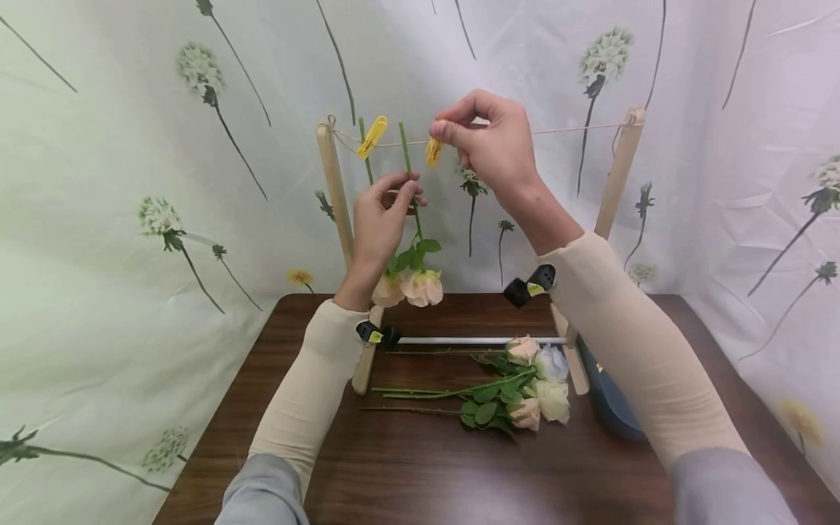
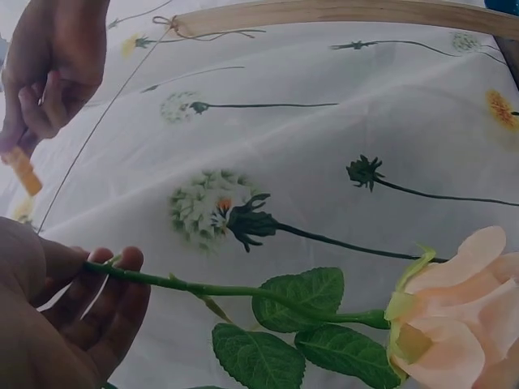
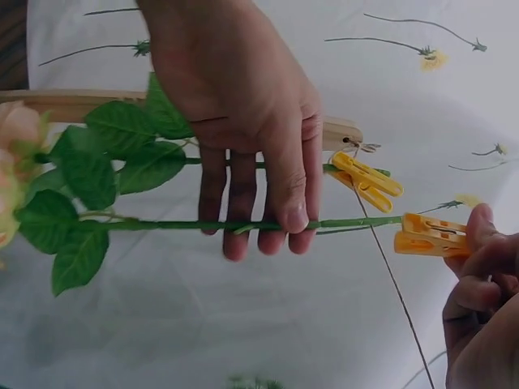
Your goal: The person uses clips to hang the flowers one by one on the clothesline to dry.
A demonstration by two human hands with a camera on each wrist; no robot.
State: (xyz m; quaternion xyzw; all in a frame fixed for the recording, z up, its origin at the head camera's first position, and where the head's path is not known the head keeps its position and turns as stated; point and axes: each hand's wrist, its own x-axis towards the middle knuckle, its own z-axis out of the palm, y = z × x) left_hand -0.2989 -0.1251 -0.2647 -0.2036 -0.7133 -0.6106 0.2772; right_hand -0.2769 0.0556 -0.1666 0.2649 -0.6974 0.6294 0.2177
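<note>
My left hand [image 1: 383,222] pinches the green stem of a peach rose [image 1: 423,287] that hangs head down, its stem end rising past the string [image 1: 547,132]. Between thumb and fingers, my right hand [image 1: 495,138] grips a yellow clothespin [image 1: 434,152] just right of that stem. In the right wrist view this clothespin [image 3: 430,235] overlaps the stem's tip. A second yellow clothespin [image 1: 372,137] clips another rose stem to the string near the left post; that rose [image 1: 388,289] also hangs upside down, partly behind my left arm.
Wooden posts [image 1: 335,189] at left and right hold up the string. Several peach, white and bluish roses [image 1: 551,401] lie on the brown table [image 1: 420,467], in front of a pale crossbar [image 1: 459,340]. A dark blue container [image 1: 617,408] stands at right, partly hidden by my right arm.
</note>
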